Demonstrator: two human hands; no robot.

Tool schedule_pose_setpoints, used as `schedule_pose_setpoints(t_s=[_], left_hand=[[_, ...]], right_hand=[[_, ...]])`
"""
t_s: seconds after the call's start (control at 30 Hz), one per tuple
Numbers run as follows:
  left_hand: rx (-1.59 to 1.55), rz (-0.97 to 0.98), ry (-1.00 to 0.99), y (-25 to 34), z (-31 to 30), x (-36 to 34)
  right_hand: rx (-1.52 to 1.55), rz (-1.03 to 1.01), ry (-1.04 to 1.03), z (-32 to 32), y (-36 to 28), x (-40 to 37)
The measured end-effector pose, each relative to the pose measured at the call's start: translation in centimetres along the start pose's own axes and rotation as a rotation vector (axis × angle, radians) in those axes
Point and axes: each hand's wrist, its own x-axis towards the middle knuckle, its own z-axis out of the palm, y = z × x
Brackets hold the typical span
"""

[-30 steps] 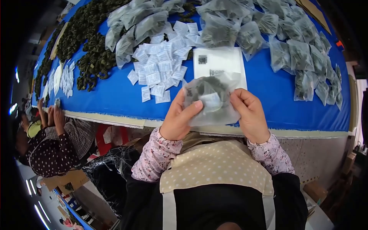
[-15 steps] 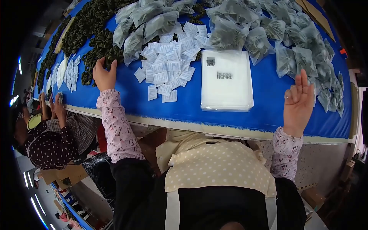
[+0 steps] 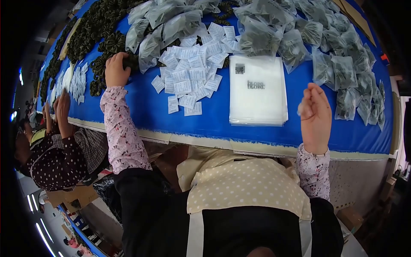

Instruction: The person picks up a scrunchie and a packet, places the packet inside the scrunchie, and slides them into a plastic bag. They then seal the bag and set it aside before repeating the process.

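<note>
My left hand (image 3: 117,70) is at the edge of a heap of dark green gathered fabric rings (image 3: 112,44), its fingers and thumb curled around dark fabric. Over the blue table, right of a stack of clear printed bags (image 3: 258,103), my right hand (image 3: 316,120) is raised with bent fingers and the thumb apart. A small whitish patch shows at its thumb side, too small to make out. Small white printed packets (image 3: 188,75) lie between my left hand and the stack.
Filled translucent bags (image 3: 259,38) are heaped at the back and the right of the blue table (image 3: 205,124). Further left lie more white packets (image 3: 78,83) and dark fabric rings. Another person in a dotted sleeve (image 3: 64,158) works at the left table edge.
My left hand's fingers have curled in at the fabric heap. My right hand has moved left and slightly down, its fingers more bent. The other person's hands have shifted.
</note>
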Motion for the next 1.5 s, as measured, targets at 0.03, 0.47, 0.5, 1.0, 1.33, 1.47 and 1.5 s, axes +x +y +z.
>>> schedule_pose_setpoints(t_s=[0.03,0.47,0.5,1.0,1.33,1.47,1.5], left_hand=[[-0.035,0.022,0.016,-0.2,-0.1,0.0],[-0.306,-0.763,0.152,-8.1,-0.5,-1.5],[-0.272,-0.762,0.161,-7.7,-0.7,-1.1],[-1.948,-0.763,0.372,14.7,-14.7,-1.2],[-2.324,-0.688,0.045,24.8,-10.1,-6.6],[-2.332,-0.639,0.034,27.4,-10.5,-7.4],[-2.275,-0.659,0.065,27.5,-10.3,-7.6]], right_hand=[[-0.059,0.022,-0.013,0.7,0.3,-0.2],[-0.269,0.149,-0.171,4.8,2.3,-0.8],[-0.314,0.162,-0.187,5.0,2.4,-0.9],[-1.428,-0.576,-0.771,11.2,11.9,3.4],[-1.47,-0.646,-0.736,11.5,13.4,3.8],[-1.324,-0.489,-0.651,10.5,10.2,3.6],[-1.211,-0.463,-0.582,9.8,9.2,3.8]])
